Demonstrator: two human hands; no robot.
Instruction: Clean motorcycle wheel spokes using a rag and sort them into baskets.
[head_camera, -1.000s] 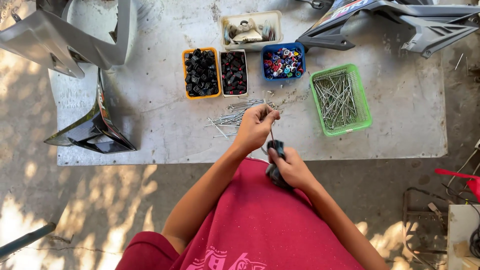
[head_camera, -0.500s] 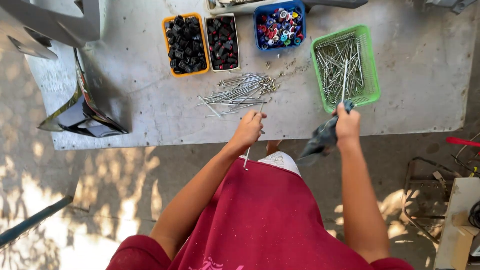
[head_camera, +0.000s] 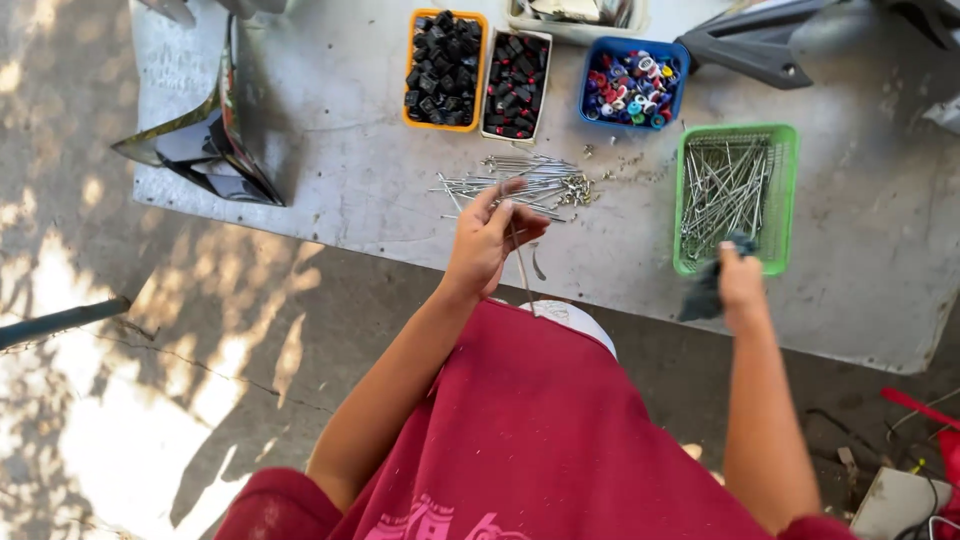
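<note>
A: Spoke (head_camera: 522, 268), thin metal: pinched in left hand (head_camera: 487, 240), now lifted over the loose pile (head_camera: 520, 182).

B: Right hand (head_camera: 738, 285)?

A: Closed on dark rag (head_camera: 706, 292), drawn back to green basket's (head_camera: 786, 190) near edge.

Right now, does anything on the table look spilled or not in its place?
Yes. A loose pile of metal rods lies on the bare table with small bits scattered beside it, although the green basket holds the same rods. The other trays look tidy.

Five trays (head_camera: 442, 70), one spoke pile (head_camera: 520, 182), two hands (head_camera: 487, 240).
</note>
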